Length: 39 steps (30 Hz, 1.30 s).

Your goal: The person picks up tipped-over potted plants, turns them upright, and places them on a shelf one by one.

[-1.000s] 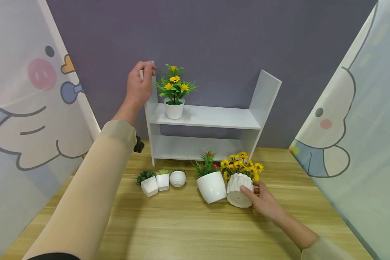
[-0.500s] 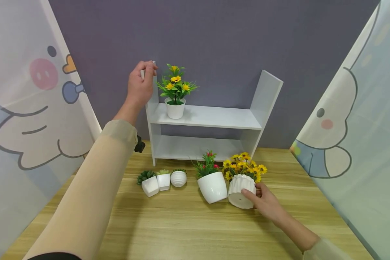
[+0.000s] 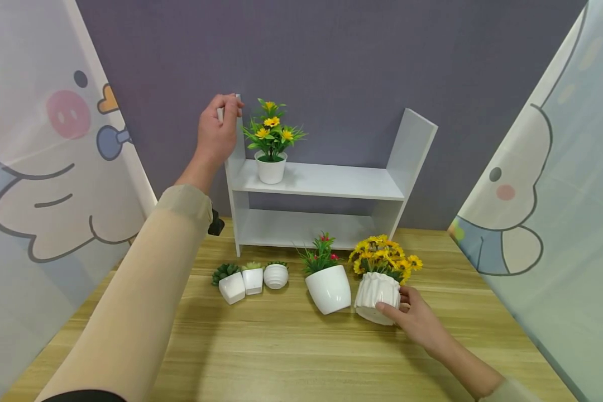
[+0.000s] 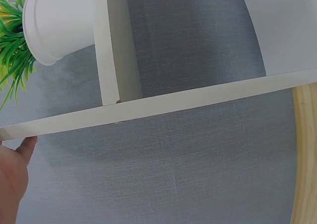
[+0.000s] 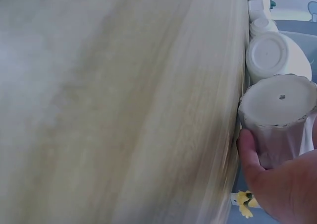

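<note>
One yellow-flowered potted plant (image 3: 271, 170) is up on the white two-tier shelf (image 3: 336, 180); five pots remain off it.
Right hand (image 3: 419, 324) grips the ribbed, ceramic-looking pot (image 3: 378, 295) of yellow daisies (image 3: 382, 254), tilted; desk contact unclear. Left hand (image 3: 218, 131) curls over the side panel (image 4: 198, 97). Glossy rounded pot (image 3: 329, 290) and three small succulent pots (image 3: 252, 281), faceted or ridged, lie tipped on the wood-grain desk (image 3: 281, 352).

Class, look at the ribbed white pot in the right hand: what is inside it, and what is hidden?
Yellow flowers emerge from the ribbed white pot. Whatever holds them below the rim cannot be seen, because the pot's wall covers it.
</note>
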Motion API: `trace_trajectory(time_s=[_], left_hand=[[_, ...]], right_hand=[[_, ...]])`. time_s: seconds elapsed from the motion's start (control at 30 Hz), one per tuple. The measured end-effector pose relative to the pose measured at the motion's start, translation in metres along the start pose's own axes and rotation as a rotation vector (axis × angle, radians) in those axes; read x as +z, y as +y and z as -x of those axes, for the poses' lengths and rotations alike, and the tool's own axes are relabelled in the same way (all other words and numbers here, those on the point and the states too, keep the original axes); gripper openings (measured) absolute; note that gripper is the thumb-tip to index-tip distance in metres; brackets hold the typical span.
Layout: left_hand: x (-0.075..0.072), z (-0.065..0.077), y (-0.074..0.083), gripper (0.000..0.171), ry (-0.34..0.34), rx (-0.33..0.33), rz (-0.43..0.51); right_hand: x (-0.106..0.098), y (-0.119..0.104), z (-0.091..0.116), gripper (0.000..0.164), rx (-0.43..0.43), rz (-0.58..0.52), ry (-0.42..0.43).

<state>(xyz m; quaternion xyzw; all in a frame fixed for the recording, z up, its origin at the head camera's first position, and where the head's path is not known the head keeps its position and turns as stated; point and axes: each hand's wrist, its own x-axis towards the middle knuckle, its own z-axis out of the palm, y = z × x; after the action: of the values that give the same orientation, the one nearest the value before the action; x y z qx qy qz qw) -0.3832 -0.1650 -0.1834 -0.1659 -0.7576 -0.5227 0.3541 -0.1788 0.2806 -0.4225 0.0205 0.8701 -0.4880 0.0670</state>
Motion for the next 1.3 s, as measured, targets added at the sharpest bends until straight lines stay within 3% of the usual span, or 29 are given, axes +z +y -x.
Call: trace_trajectory(time_s=[0.23, 0.6, 0.8, 1.3], left_hand=[[-0.002, 0.000, 0.000, 0.033, -0.001, 0.004, -0.007], [-0.003, 0.001, 0.000, 0.033, -0.004, -0.005, -0.014], [-0.002, 0.000, 0.000, 0.038, -0.005, -0.015, -0.019], [0.000, -0.001, 0.000, 0.034, -0.003, -0.004, -0.015]], right_hand=[[0.000, 0.001, 0.002, 0.099, -0.048, -0.105, -0.029], [-0.003, -0.001, -0.002, 0.107, -0.079, -0.128, -0.023], [-0.002, 0.000, -0.004, 0.106, -0.115, -0.099, 0.007], [-0.003, 0.005, -0.013, 0.109, -0.149, 0.025, 0.077]])
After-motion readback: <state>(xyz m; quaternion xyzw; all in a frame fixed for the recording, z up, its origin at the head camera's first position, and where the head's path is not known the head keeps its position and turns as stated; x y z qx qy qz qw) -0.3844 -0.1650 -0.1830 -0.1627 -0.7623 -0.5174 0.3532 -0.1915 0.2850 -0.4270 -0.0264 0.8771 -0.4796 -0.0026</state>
